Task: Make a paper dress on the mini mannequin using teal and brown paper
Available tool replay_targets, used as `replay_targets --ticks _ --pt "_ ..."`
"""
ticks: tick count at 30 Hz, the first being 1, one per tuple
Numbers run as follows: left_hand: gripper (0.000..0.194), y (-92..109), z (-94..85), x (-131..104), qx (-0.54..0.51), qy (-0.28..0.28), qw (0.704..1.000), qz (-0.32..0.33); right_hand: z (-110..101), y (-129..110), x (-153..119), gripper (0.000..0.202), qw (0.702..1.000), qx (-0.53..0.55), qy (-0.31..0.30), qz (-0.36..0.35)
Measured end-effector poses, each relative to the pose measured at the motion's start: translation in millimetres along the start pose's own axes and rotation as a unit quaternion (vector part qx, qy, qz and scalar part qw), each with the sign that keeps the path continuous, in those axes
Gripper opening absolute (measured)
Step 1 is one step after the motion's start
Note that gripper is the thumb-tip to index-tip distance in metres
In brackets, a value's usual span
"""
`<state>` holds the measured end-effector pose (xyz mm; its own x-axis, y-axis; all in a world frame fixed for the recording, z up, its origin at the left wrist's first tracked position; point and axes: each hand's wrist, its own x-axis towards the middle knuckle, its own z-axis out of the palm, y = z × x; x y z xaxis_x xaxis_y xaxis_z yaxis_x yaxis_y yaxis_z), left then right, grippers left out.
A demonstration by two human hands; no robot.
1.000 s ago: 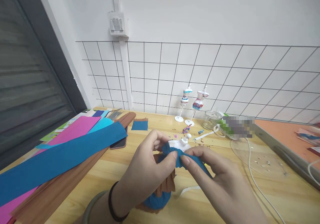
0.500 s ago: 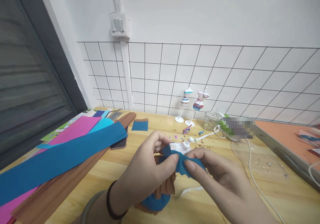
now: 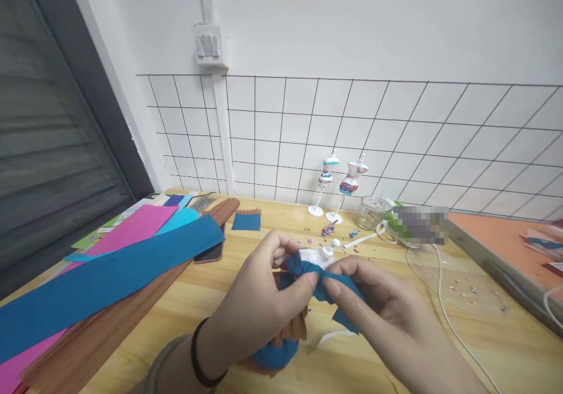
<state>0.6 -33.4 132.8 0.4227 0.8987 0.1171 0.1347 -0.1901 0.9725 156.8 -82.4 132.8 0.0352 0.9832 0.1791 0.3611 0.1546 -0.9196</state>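
A small white dress form (image 3: 315,257) lies tilted between my hands, its neck knob pointing away to the upper right. Blue crepe paper (image 3: 345,316) wraps its chest, and a loose end hangs below my right fingers. My left hand (image 3: 268,291) is closed round the form, the thumb pressing the gathered blue paper against it. My right hand (image 3: 373,300) pinches the same strip between thumb and forefinger. Underneath hangs a brown and blue ruffled paper skirt (image 3: 276,354), partly hidden by my left hand and wrist.
Two decorated mini dress forms (image 3: 326,174) stand by the wall grid. Left lie blue crepe sheets (image 3: 132,274), pink sheets (image 3: 145,224), brown paper (image 3: 101,335) and a phone (image 3: 210,252). A glass jar (image 3: 373,211), paper scraps (image 3: 329,228) and a white cable (image 3: 448,306) are right.
The blue strip's loose end has swung down below my right hand, and more of it lies gathered under my left thumb. The dress form has tilted slightly.
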Motion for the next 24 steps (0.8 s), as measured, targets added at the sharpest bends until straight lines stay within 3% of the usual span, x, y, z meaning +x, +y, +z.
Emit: replay_targets --ticks 17,24 --pt "0.012 1.4 1.1 -5.4 -0.001 0.021 1.0 0.008 0.9 1.4 -0.7 0.017 0.999 -0.003 -0.016 -0.041" --pt "0.009 5.4 1.4 -6.8 -0.015 0.022 1.0 -0.011 3.3 8.0 -0.3 0.015 0.999 0.014 0.009 -0.051"
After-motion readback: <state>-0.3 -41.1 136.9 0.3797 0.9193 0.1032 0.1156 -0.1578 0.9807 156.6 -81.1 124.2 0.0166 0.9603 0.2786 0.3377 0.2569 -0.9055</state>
